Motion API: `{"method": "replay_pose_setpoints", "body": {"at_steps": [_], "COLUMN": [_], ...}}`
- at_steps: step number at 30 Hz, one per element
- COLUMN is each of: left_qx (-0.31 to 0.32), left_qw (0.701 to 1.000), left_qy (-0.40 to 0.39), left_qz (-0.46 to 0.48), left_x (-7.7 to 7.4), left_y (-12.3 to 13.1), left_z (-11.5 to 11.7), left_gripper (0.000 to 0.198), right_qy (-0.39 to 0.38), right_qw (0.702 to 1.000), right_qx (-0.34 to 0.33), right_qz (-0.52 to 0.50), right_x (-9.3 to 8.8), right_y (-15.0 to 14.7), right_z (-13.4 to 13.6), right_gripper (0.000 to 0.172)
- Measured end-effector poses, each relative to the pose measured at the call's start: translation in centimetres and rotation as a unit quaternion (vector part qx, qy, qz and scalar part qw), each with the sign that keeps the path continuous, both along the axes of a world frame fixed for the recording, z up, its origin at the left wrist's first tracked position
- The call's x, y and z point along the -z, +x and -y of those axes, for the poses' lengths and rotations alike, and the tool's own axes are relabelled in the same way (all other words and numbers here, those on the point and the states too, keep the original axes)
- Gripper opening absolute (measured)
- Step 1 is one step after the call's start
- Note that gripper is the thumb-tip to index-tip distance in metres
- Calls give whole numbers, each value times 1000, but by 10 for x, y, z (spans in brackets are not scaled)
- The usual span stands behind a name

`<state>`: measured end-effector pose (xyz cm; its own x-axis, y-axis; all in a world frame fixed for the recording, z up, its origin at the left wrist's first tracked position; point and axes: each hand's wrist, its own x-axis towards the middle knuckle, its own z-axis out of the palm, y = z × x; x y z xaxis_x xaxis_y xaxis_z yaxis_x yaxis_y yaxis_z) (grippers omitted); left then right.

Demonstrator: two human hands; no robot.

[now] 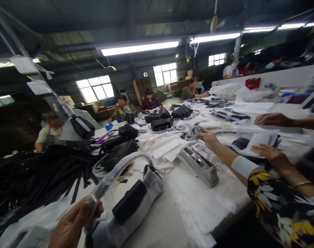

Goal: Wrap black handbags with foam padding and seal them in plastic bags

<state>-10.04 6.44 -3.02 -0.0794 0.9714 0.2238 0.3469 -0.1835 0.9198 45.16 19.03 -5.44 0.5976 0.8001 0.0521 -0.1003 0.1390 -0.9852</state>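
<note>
OK, left hand (75, 218) is at the bottom of the head view, fingers curled around a film-wrapped handle (105, 176), gripping it near its lower end. Right hand is out of frame, can't tell its state. Handle arches up and right over the black bag (129, 201), which lies on the near part of the worktable (157, 210), just right of the left hand; its body has whitish wrapping, dark flap exposed. Grey tape dispenser (198, 166) sits to the right of the bag, apart from it, with thin white sheeting (198, 203) in front. Stack of white sheets (164, 144) behind the bag. Black straps (76, 172) heaped on the left. On the right, a co-worker in a floral sleeve (281, 206) has one hand (211, 139) at a greyish roll (196, 131), the other on a white sheet.
</note>
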Motion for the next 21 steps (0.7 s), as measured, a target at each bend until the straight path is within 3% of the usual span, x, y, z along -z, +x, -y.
{"method": "replay_pose_setpoints", "body": {"at_steps": [4,8,10,13,15,17,21], "left_qx": [79,53,45,94,129,153,188], "left_qw": [988,953,947,961,963,961,962], "left_qy": [-49,-17,-15,-55,-79,-83,-64], "left_qz": [122,297,317,256,221,217,185], "left_x": [-20,-40,-42,-37,-35,-37,-55], "left_y": [23,55,65,69,68,66,66], "left_z": [1,8,13,25,33,38,43], "left_gripper": [47,46,45,40,39,39,42], "right_qy": [44,60,71,65,73,94,129], "right_qw": [992,964,933,891,881,890,917], "right_qx": [-106,-243,-331,-415,-425,-400,-333], "right_qz": [-59,-86,-124,-175,-195,-196,-176], "right_x": [-25,-28,-25,-16,-11,-6,-3], "right_y": [-40,-113,-156,-217,-252,-280,-317], "right_z": [41,95,126,164,179,185,183], "right_gripper": [19,23,33,46,51,50,48]}}
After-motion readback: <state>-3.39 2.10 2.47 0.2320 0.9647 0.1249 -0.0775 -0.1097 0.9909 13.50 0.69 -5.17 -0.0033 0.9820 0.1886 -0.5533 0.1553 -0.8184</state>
